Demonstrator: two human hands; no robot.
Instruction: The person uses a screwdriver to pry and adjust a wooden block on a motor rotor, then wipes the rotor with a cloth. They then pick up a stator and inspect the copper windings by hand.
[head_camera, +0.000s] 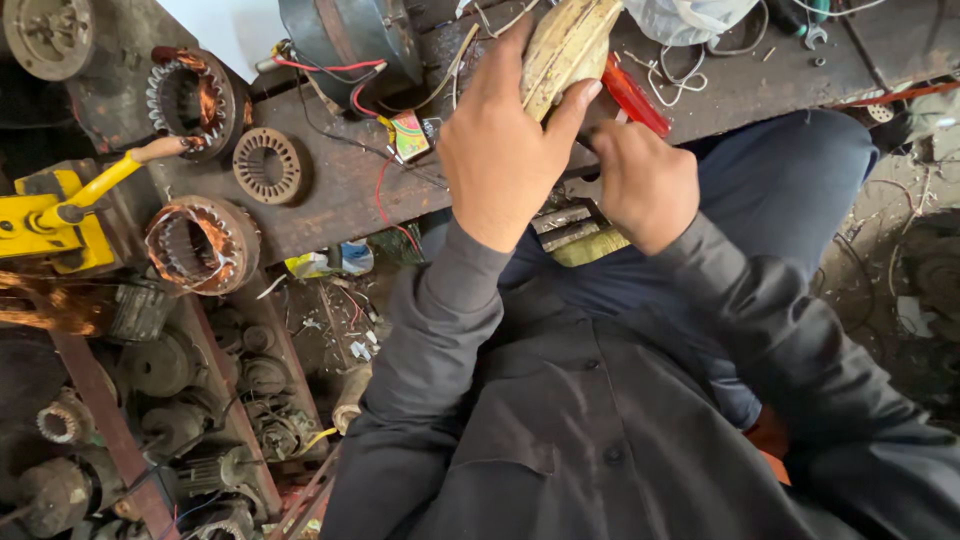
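Observation:
My left hand (500, 150) grips a worn, yellowish curved part (565, 45), thumb pressed on its right side, held up over the wooden bench (340, 190). My right hand (645, 180) is closed around a tool with a red handle (635, 100) that points up toward the yellowish part. The tool's tip is hidden behind the part and my fingers. Both arms wear dark grey sleeves.
On the bench lie a dark round motor housing (350, 40) with red wires, a flat stator ring (267, 165) and copper-wound stators (195, 95) (200, 240). A yellow tool (60, 210) sits at left. Old motors (160, 420) pile up below left. White wires (690, 60) lie at the back.

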